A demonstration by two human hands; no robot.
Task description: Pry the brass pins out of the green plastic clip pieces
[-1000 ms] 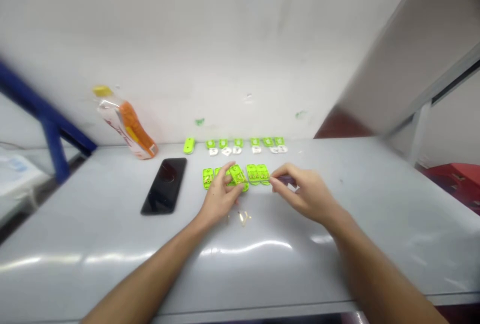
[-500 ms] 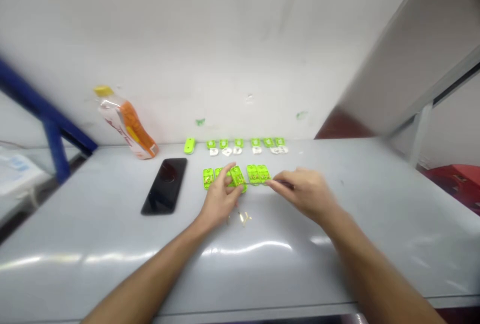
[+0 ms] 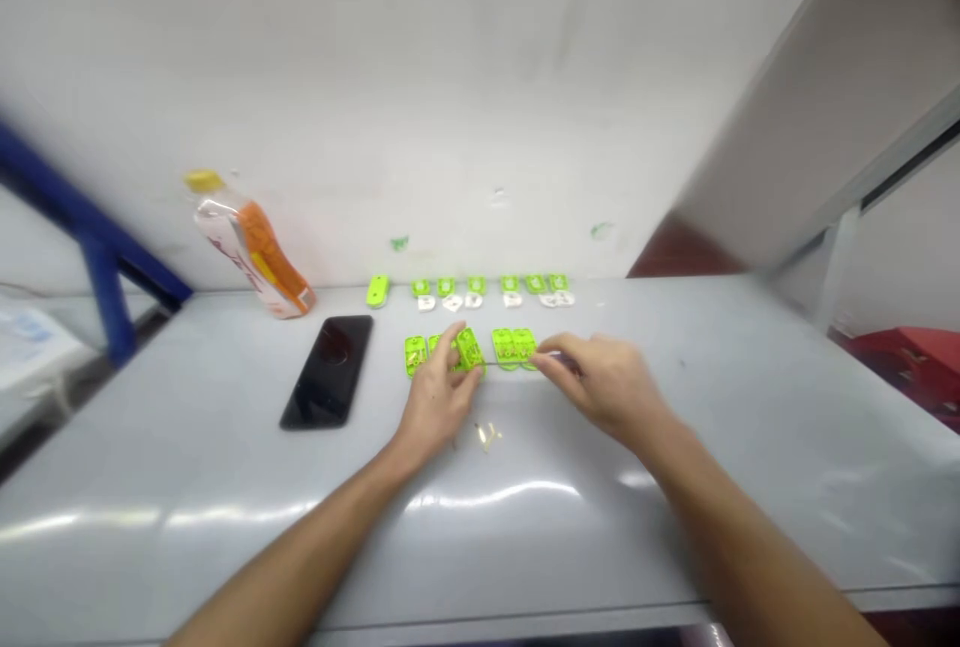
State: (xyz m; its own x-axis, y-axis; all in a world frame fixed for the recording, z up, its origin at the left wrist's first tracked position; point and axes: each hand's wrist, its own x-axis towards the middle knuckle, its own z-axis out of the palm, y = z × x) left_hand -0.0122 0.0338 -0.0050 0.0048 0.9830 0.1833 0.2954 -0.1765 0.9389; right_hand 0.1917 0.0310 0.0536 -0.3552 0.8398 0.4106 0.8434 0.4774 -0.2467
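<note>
My left hand (image 3: pixel 435 399) grips a bright green plastic housing (image 3: pixel 470 349), tilted up between thumb and fingers. My right hand (image 3: pixel 609 382) is closed on a slim screwdriver (image 3: pixel 504 364); its dark handle is mostly hidden in the fingers. The thin shaft runs left to the held housing, where its tip seems to touch the lower right edge. Beside the left fingers lies another open green housing (image 3: pixel 415 355), with one more partly covered by the hand. Two green housings (image 3: pixel 514 347) with brass-coloured bits inside sit side by side behind the shaft. Small brass strips (image 3: pixel 487 437) lie loose in front.
Along the wall runs a row of small green pieces (image 3: pixel 476 284) with white parts (image 3: pixel 451 303) before them, and a closed green case (image 3: pixel 377 291). On the left are a black phone (image 3: pixel 328 372) and a bottle (image 3: pixel 255 252) with a yellow cap on the grey table (image 3: pixel 225 467).
The held green housing has turned slightly more upright in my left hand. My right hand keeps the screwdriver at it, almost unmoved. The whole view has shifted a little.
</note>
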